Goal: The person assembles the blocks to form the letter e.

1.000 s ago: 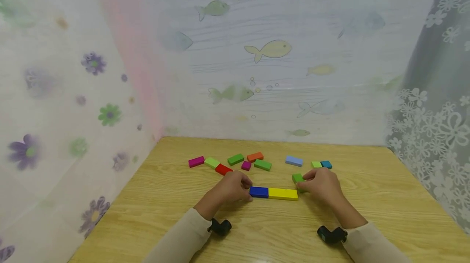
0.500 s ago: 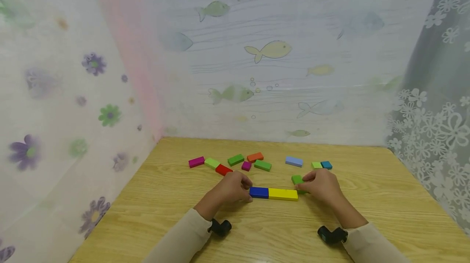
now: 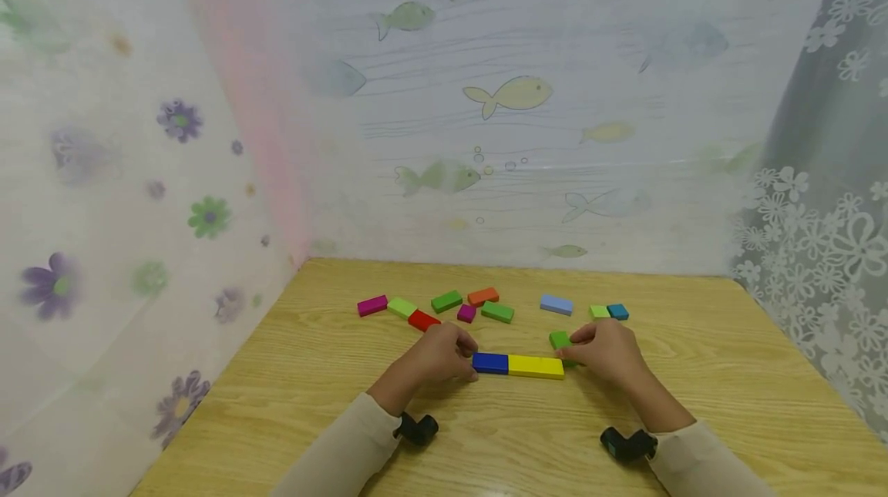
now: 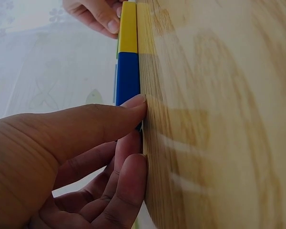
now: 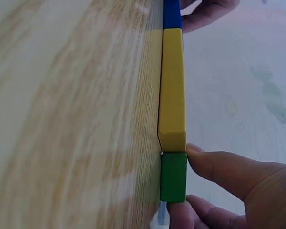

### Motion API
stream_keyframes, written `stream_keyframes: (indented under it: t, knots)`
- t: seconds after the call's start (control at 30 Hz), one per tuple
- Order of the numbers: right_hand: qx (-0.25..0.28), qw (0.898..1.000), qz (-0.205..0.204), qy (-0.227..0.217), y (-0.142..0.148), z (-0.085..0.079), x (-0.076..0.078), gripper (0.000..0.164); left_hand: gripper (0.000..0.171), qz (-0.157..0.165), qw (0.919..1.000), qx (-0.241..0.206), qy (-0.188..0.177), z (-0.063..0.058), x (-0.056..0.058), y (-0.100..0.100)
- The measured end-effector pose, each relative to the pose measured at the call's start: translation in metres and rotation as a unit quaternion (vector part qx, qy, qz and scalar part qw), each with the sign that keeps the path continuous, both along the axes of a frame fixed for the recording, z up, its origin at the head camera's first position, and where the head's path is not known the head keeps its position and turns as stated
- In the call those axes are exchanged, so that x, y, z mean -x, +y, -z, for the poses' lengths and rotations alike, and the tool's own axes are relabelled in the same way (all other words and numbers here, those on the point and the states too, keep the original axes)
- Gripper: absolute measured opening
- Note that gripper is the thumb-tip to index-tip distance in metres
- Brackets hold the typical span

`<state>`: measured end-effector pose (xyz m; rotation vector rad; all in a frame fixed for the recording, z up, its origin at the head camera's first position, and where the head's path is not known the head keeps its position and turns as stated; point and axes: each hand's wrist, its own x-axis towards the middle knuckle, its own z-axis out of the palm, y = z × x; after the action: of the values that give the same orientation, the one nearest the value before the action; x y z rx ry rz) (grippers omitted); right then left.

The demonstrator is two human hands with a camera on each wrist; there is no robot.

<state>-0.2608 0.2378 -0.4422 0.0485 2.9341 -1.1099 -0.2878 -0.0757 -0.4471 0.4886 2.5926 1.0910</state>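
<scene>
A blue block and a longer yellow block lie end to end in a row on the table. My left hand holds the blue block's left end, thumb and curled fingers close about it; in the left wrist view the thumb covers part of that end. My right hand pinches a green block between thumb and fingers. That block stands crosswise behind the yellow block's right end. Seen in the right wrist view, the green block is right at the yellow block's end.
Farther back on the wooden table lie several loose blocks, among them a red one, an orange one, a light blue one and a teal one. A fish-patterned curtain hangs behind the table.
The green block in my right hand has shifted slightly left, toward the yellow block's right end. My left hand and the blue and yellow blocks have stayed in place.
</scene>
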Motion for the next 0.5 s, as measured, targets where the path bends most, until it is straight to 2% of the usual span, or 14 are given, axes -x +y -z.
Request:
stream_keyframes:
  t: [0.5]
  knots:
    - [0.007, 1.000, -0.007, -0.003, -0.0007, 0.0030, 0.0017, 0.049, 0.042, 0.004, 1.0000, 0.004, 0.004, 0.0008, 0.0005, -0.0005]
